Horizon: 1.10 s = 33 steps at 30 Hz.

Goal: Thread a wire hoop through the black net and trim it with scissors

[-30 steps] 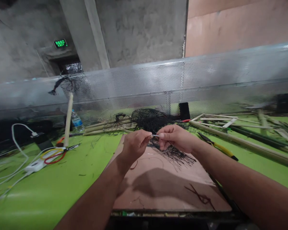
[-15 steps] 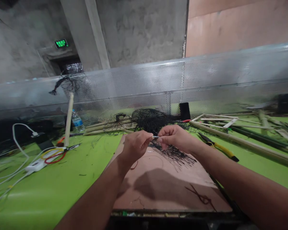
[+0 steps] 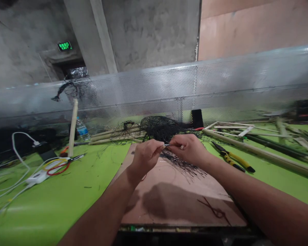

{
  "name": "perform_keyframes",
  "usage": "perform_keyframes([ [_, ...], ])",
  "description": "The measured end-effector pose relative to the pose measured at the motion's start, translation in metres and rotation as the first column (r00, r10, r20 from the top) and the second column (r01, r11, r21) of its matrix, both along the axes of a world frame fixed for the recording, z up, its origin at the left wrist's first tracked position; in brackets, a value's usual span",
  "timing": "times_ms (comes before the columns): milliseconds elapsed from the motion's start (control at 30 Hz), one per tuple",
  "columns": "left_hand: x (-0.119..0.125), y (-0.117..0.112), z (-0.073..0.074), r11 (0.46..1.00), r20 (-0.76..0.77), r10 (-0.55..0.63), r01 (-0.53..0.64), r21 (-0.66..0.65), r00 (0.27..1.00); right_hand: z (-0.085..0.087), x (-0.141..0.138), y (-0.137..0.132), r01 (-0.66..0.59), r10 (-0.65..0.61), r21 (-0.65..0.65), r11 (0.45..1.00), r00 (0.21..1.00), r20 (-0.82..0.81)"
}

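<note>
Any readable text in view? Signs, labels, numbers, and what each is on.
"EXIT": on the green sign; the line of characters above it is too blurred to read.
Label on the water bottle: too small to read.
No other readable text.

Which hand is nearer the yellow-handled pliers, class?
Right: the right hand is to the left of the yellow-handled pliers, not touching them; the left hand is farther left, beyond the right hand.
</note>
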<state>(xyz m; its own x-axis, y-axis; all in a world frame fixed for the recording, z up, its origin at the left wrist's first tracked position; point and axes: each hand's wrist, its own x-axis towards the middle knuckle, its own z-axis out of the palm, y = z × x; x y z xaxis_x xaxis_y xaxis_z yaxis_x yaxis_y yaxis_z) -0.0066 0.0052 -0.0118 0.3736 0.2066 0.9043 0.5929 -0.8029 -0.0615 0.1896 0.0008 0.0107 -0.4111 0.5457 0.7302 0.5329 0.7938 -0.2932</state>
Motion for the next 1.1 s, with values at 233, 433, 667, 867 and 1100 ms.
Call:
perform_keyframes([
  [233,0.010,-0.006,0.001,0.995,0.121,-0.016,0.028,-0.097,0.993,-0.016,-0.002,0.005,0.162,-0.177,0.246,0.955,0.984,0.037],
  [433,0.001,-0.003,0.002,0.996,0.157,0.082,-0.079,-0.027,0.984,-0.004,-0.003,0.003,-0.119,0.028,-0.353,0.928,0.967,-0.253],
  [667,-0.010,0.005,-0.001,0.986,0.078,0.072,-0.082,0.145,0.994,0.008,0.002,-0.003,-0.624,0.363,-0.616,0.481,0.781,-0.508],
  [867,-0.011,0.008,-0.003,0.983,0.049,0.036,-0.044,0.176,0.998,0.005,0.002,-0.005,-0.711,0.292,-0.630,0.313,0.703,-0.648],
  [1100,-0.010,0.006,-0.001,0.988,0.078,0.083,-0.092,0.127,0.994,0.002,-0.002,-0.004,-0.708,0.225,-0.586,0.394,0.692,-0.686],
])
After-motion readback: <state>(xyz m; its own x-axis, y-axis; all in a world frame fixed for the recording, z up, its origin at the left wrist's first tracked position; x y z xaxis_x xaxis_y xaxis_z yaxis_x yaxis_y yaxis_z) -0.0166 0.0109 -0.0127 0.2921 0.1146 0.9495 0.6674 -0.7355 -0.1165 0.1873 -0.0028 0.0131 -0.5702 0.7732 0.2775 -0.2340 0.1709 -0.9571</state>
